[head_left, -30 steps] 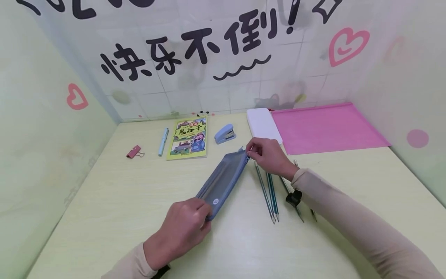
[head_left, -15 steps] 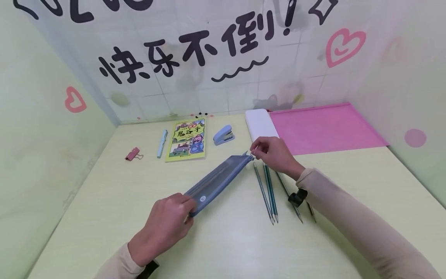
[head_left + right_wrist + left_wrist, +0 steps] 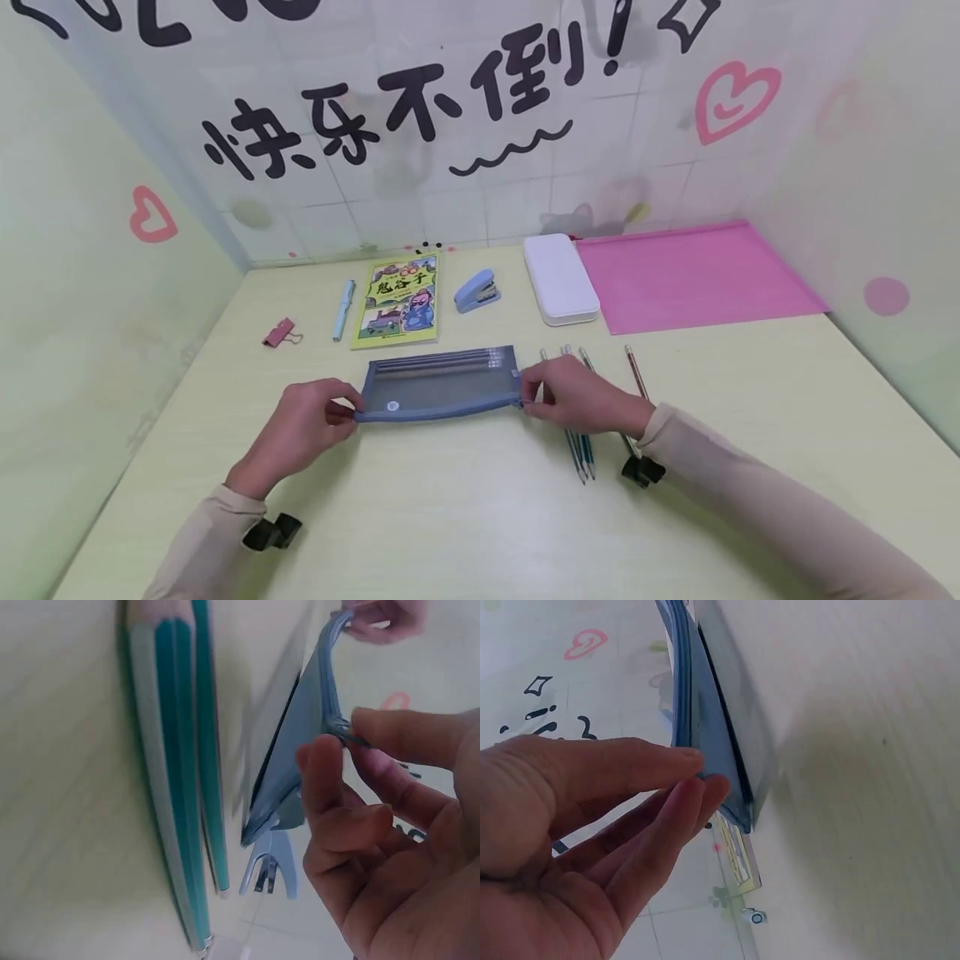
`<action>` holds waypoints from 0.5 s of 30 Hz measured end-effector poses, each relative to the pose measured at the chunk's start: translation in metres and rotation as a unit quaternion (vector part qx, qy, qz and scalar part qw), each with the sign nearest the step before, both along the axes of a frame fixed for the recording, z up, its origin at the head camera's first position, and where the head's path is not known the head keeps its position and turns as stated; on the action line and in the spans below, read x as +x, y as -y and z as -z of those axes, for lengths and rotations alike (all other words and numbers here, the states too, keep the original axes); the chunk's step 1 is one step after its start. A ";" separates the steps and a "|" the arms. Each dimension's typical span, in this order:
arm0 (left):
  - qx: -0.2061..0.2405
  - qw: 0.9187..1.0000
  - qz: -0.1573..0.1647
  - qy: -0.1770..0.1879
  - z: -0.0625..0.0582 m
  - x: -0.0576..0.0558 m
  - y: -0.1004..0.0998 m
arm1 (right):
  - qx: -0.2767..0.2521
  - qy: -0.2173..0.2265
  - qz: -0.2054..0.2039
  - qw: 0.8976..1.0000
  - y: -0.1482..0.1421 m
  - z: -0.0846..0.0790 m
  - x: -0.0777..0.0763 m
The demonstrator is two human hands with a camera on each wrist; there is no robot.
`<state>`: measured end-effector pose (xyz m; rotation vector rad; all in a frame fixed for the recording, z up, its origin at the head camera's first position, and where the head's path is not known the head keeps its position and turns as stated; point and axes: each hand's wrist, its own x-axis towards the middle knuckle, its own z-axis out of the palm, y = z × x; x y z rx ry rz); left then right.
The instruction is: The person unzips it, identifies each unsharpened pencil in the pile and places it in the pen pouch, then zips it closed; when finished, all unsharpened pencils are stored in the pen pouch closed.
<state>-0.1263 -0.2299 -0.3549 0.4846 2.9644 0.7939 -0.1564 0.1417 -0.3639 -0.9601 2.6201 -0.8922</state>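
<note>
A blue zippered pencil case [image 3: 435, 387] with a see-through window is stretched level between both hands, its zipper edge facing me. Several long, thin items show through the window. My left hand [image 3: 307, 421] pinches the near left corner between thumb and fingers; the left wrist view shows the fingertips at the zipper edge [image 3: 681, 690]. At the opposite end, my right hand [image 3: 577, 396] pinches the zipper end, where a small dark loop [image 3: 351, 737] shows between its fingers. Several green pencils [image 3: 581, 458] lie under and beside the right hand, partly hidden by it.
Behind the case are a pink binder clip [image 3: 281, 333], a light blue pen [image 3: 343, 310], a yellow booklet [image 3: 397, 302], a blue stapler [image 3: 477, 292], a white box [image 3: 561, 279] and a pink sheet [image 3: 697, 279]. A reddish pencil [image 3: 637, 371] lies by the right wrist. Walls border the table.
The pencil case has swung from a slant to level, left to right. My left hand moved left and away from me; my right hand came lower and toward me, uncovering the white box.
</note>
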 end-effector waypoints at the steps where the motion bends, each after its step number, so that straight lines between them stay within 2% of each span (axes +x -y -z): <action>1: 0.002 1.000 0.001 0.018 0.001 -0.002 0.002 | 0.010 -0.006 -0.007 1.000 0.002 0.000 0.002; 5: 0.007 0.997 0.002 0.075 0.006 -0.005 0.006 | 0.052 -0.026 -0.031 0.998 0.007 0.000 0.008; 7: -0.008 0.997 0.002 0.083 0.007 -0.006 0.007 | 0.072 -0.029 -0.039 0.996 0.009 -0.001 0.011; 11: -0.046 0.997 0.002 0.063 0.005 -0.008 0.002 | 0.099 -0.026 -0.045 0.994 0.006 0.000 0.014; 15: -0.063 0.998 0.005 0.013 0.000 -0.014 -0.005 | 0.099 -0.021 -0.043 0.994 -0.006 -0.004 0.010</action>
